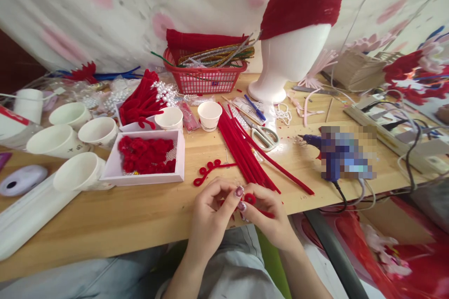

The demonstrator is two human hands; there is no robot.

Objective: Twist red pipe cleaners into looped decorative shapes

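My left hand (219, 203) and my right hand (266, 208) meet at the table's front edge, fingertips pinched together. Between them is a red pipe cleaner (249, 198) with a small round loop bent into it; its other parts are mostly covered by my fingers. Just beyond my left hand lies another red pipe cleaner (210, 168), curled into several loops along a stem. A bundle of straight red pipe cleaners (245, 149) stretches away from my hands across the table.
A white box (143, 178) of red curled pieces and several paper cups (79, 170) stand left. Scissors (271, 139), a red basket (206, 79) and a white mannequin head (287, 58) are farther back. At right lie a blue glue gun (329, 152) and a power strip (393, 138) with cables.
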